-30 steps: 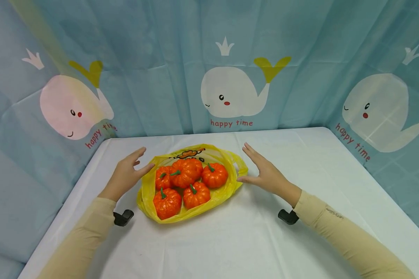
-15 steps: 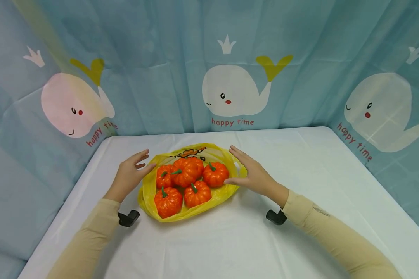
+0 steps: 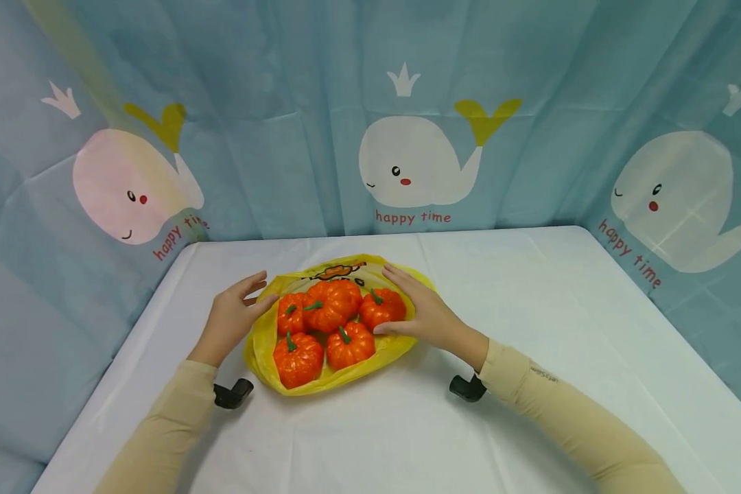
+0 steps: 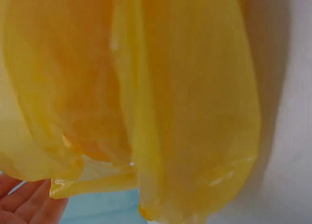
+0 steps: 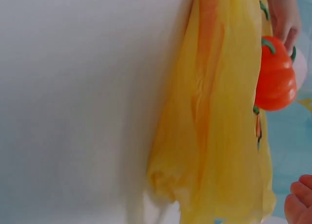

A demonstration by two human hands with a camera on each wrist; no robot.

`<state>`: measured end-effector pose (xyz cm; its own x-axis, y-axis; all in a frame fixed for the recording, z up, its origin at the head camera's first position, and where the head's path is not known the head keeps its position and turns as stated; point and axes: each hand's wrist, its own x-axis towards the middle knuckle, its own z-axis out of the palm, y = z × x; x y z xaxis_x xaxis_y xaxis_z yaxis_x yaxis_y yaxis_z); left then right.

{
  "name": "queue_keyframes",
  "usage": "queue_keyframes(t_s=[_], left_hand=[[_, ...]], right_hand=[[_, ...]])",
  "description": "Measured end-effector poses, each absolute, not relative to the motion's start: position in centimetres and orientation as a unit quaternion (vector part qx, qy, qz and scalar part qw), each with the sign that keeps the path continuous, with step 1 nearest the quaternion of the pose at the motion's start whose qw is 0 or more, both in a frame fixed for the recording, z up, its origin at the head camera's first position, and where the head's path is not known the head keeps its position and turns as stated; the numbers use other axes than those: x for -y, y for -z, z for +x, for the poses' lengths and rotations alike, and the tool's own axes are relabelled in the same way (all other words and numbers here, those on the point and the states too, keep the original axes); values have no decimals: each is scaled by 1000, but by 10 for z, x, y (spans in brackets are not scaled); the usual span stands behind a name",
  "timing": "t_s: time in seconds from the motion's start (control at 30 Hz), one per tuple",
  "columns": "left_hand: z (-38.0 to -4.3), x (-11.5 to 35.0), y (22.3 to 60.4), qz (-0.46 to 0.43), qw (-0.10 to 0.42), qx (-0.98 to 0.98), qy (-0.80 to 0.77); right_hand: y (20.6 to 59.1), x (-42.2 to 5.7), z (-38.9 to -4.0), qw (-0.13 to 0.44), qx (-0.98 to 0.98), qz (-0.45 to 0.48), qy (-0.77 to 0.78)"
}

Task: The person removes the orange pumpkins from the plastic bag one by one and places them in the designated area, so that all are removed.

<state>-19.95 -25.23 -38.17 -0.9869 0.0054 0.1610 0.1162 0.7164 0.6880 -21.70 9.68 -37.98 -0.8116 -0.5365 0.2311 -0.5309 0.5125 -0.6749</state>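
Note:
A yellow plastic bag [image 3: 321, 385] lies with its mouth spread wide on the table. Several glossy orange-red pumpkins with green stems sit inside, among them a right-hand pumpkin [image 3: 379, 309] and a front-left pumpkin [image 3: 299, 363]. My left hand [image 3: 231, 315] is at the bag's left rim, fingers extended and thumb tip overlapping the edge. Over the bag's right side is my right hand [image 3: 422, 309], thumb and fingers apart beside the right-hand pumpkin. Neither hand holds anything. The right wrist view shows a pumpkin [image 5: 277, 78] rising above the yellow plastic.
A white cloth covers the table [image 3: 370, 439]. Behind it and at the sides hangs a blue curtain [image 3: 272, 185] printed with whales. A black wrist device [image 3: 233, 393] sits under the left wrist, with another black wrist device [image 3: 467, 388] under the right.
My right hand has moved left, from beside the bag to over its right side. The left hand has shifted slightly rightward. Bag and pumpkins stay nearly where they were.

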Motion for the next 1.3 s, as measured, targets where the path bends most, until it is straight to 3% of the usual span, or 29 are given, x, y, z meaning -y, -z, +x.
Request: queue_keyframes(t_s=[0.53,1.0,1.3], left_hand=[[-202,242,389,-1,93,918,386],[-199,243,393,22,149,900,408],[-200,242,396,34,151,893,422]], right_hand=[[382,-58,-217,3,-864,-333,378],[381,-33,-215,36,-859,-334,387],[387,-21,-217,43,-860,-319,396]])
